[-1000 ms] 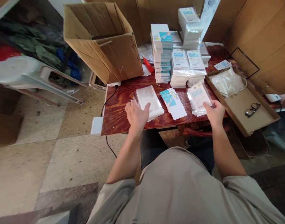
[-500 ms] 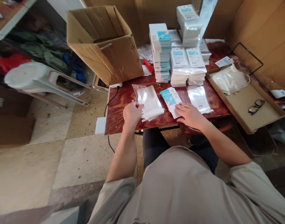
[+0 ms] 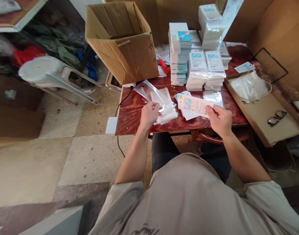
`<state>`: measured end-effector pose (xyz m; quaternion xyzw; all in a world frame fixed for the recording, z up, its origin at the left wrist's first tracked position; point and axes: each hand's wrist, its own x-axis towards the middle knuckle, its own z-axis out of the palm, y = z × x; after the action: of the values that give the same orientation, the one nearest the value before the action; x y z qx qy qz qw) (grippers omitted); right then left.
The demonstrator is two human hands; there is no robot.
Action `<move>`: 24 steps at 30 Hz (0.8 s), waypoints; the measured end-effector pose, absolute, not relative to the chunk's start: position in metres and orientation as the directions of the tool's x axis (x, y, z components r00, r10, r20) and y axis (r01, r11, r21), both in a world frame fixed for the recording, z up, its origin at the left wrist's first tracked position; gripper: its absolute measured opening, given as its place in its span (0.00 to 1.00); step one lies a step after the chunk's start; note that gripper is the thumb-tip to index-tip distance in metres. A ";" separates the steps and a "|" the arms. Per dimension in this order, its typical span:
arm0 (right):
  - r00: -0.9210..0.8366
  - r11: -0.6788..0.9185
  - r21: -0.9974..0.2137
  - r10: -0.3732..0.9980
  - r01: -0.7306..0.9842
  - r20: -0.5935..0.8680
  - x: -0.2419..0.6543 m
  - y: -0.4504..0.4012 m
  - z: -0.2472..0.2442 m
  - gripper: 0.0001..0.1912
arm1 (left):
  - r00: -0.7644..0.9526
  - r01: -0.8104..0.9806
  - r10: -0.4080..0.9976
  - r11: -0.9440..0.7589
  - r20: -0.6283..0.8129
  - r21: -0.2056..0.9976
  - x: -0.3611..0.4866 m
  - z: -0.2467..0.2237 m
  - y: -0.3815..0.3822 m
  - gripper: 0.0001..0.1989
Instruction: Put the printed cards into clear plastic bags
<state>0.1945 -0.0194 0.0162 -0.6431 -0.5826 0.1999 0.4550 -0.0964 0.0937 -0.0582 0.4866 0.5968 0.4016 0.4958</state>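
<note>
Printed card (image 3: pixel 192 104) and clear sleeve (image 3: pixel 149 91) over table (image 3: pixel 129 124).
Card pale, blue panel, yellow mark, pinched in right hand (image 3: pixel 220 119); sleeve tilted, gripped by left hand (image 3: pixel 149 115). Right hand previously rested on card pile (image 3: pixel 189 114).

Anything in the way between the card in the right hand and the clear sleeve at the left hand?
Nothing visible. The right hand holds the card by one end; its free end points toward the clear sleeve at the left hand. The loose cards lie on the table beneath it, not between the two.
</note>
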 end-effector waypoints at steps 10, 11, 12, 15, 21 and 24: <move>0.296 -0.211 -0.959 0.919 -0.190 -0.261 0.169 -0.018 0.002 0.26 | 0.094 -0.210 0.980 0.191 -0.175 0.959 -0.089 -0.049 0.080 0.17; 0.278 -0.234 -0.952 0.918 -0.196 -0.283 0.166 -0.019 0.001 0.26 | 0.097 -0.221 0.984 0.170 -0.152 0.960 -0.087 -0.049 0.076 0.19; 0.269 -0.249 -0.949 0.917 -0.193 -0.295 0.162 -0.019 -0.001 0.26 | 0.104 -0.235 0.986 0.153 -0.131 0.960 -0.084 -0.048 0.072 0.20; 0.304 -0.252 -0.952 0.906 -0.175 -0.296 0.154 -0.017 -0.006 0.24 | 0.106 -0.309 0.988 0.139 -0.111 0.941 -0.073 -0.045 0.060 0.22; 0.422 -0.167 -0.978 0.883 -0.129 -0.206 0.153 -0.013 -0.014 0.22 | 0.087 -0.424 0.971 0.240 -0.225 0.873 -0.046 -0.038 0.040 0.23; 0.451 -0.101 -0.991 0.883 -0.083 -0.127 0.148 -0.015 -0.019 0.22 | 0.066 -0.483 0.968 0.245 -0.244 0.841 -0.038 -0.035 0.035 0.21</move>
<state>0.1484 -0.0147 -0.0188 -0.6174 -0.3241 0.4114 0.5870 -0.0377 0.0349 -0.0346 0.2906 0.4169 0.5413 0.6699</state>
